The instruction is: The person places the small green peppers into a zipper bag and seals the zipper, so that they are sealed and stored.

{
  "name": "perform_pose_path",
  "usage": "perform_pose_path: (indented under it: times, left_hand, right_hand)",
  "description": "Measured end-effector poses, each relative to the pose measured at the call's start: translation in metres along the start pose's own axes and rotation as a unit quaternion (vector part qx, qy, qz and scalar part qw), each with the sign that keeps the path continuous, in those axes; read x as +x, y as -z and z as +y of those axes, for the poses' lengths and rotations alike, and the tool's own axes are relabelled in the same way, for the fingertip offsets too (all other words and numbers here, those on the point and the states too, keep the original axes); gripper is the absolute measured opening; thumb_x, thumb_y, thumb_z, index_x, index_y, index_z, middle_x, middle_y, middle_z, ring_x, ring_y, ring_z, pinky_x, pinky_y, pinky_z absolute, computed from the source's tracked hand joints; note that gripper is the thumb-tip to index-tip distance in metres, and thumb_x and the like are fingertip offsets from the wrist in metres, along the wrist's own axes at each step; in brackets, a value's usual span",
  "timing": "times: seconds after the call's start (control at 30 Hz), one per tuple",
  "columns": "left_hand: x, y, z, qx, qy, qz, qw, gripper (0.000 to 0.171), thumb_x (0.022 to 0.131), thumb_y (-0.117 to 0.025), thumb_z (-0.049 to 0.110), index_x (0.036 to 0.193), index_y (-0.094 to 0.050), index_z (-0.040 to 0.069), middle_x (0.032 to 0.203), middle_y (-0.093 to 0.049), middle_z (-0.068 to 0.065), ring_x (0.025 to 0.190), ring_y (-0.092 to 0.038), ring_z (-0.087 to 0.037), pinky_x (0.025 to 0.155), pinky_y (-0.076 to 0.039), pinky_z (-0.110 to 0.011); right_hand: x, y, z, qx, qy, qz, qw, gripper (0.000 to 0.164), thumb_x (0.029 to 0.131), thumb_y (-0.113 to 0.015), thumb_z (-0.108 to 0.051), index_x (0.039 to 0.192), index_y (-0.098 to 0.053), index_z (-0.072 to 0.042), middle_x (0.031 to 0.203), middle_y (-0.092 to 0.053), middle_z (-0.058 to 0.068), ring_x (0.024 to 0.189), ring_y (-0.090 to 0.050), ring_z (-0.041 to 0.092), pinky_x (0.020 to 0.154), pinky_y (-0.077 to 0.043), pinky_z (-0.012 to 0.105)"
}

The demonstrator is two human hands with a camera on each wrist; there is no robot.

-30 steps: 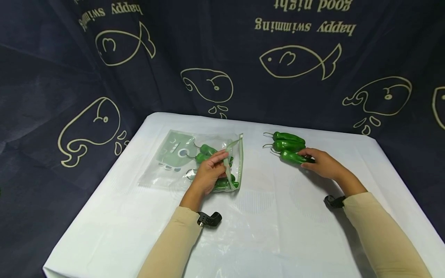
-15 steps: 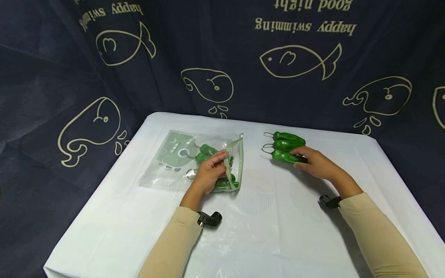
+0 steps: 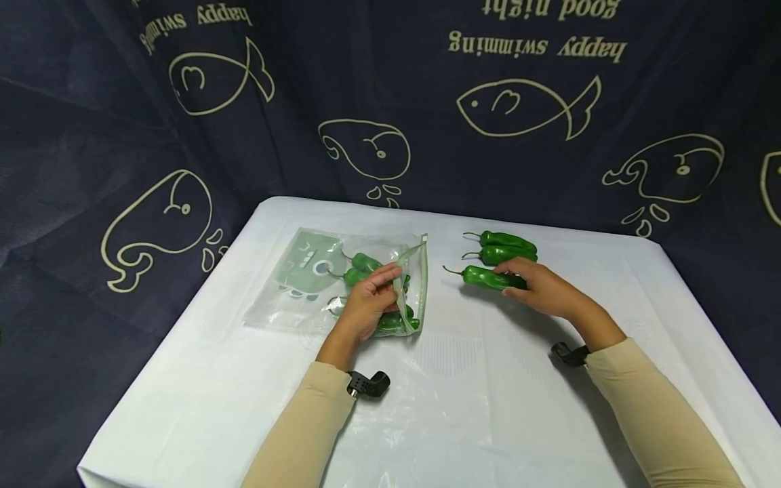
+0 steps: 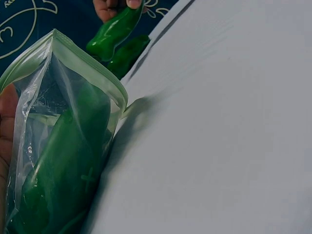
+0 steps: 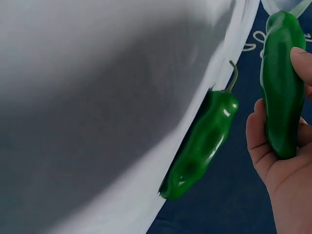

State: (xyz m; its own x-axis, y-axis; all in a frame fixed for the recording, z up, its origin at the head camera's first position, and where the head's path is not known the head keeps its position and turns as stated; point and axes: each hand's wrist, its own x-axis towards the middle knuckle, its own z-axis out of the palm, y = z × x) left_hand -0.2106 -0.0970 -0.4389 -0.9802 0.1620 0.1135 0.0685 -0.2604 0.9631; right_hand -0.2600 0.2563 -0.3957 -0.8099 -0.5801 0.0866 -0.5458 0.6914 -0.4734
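Observation:
On the left half of the table lies a clear zip bag (image 3: pixel 268 308) with a green monster print. Several green peppers show through its film. My left hand (image 3: pixel 363 308) grips the upper layer at the bag's mouth, which gapes toward the right. In the left wrist view the green zip edge (image 4: pixel 92 68) peaks above the bagged peppers. My right hand (image 3: pixel 546 290) holds a long green pepper (image 3: pixel 481 276) between thumb and fingers, its stem pointing left. The right wrist view shows this pepper (image 5: pixel 282 83) lying along the fingers, the thumb on its side.
Two more green peppers lie side by side behind the right hand, a rear pepper (image 3: pixel 505 238) and a front pepper (image 3: pixel 500 255). A white cloth covers the table (image 3: pixel 464 413). Behind it hangs a dark blue curtain (image 3: pixel 427 81) with fish drawings.
My right hand has moved left with the green pepper, drawing it away from the two others. My left hand and the zip bag have stayed in place.

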Motion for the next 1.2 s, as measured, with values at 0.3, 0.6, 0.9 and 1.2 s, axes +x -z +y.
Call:
perform_pose_path:
  times: [0.3, 0.6, 0.9, 1.2]
  left_hand:
    - [0.001, 0.001, 0.000, 0.006, -0.001, -0.003, 1.0000, 0.049, 0.088, -0.051, -0.017, 0.137, -0.052, -0.011, 0.152, -0.040, -0.008, 0.087, -0.049, -0.008, 0.066, -0.056, -0.022]
    - [0.001, 0.000, -0.001, 0.008, 0.002, 0.000, 1.0000, 0.050, 0.087, -0.052, -0.017, 0.136, -0.051, -0.012, 0.152, -0.039, -0.009, 0.086, -0.050, -0.007, 0.066, -0.056, -0.022]
    - [0.001, 0.000, 0.001, 0.009, 0.000, 0.004, 1.0000, 0.050, 0.087, -0.051, -0.017, 0.136, -0.052, -0.011, 0.151, -0.041, -0.007, 0.086, -0.049, -0.008, 0.066, -0.056, -0.022]
    - [0.001, 0.000, 0.000, 0.009, 0.005, 0.005, 0.9999, 0.050, 0.086, -0.052, -0.018, 0.136, -0.053, -0.010, 0.151, -0.041, -0.006, 0.087, -0.049, -0.008, 0.067, -0.057, -0.023]
  right_hand:
    - [0.008, -0.008, -0.012, 0.004, 0.029, -0.011, 1.000, 0.041, 0.092, -0.069, -0.006, 0.132, -0.059, -0.006, 0.133, -0.055, 0.015, 0.127, -0.047, 0.035, 0.103, -0.041, 0.056]
    - [0.016, -0.019, -0.027, 0.003, 0.077, -0.010, 0.997, 0.038, 0.091, -0.070, -0.005, 0.128, -0.061, -0.008, 0.126, -0.059, 0.007, 0.116, -0.054, 0.025, 0.096, -0.047, 0.048]
    - [0.025, -0.033, -0.039, 0.003, 0.113, -0.008, 0.994, 0.037, 0.091, -0.071, -0.008, 0.127, -0.062, -0.011, 0.126, -0.060, 0.002, 0.115, -0.055, 0.020, 0.093, -0.049, 0.045]
    - [0.034, -0.045, -0.053, 0.008, 0.112, -0.031, 0.993, 0.037, 0.092, -0.071, -0.008, 0.127, -0.062, -0.010, 0.127, -0.059, 0.003, 0.117, -0.053, 0.020, 0.097, -0.048, 0.043]
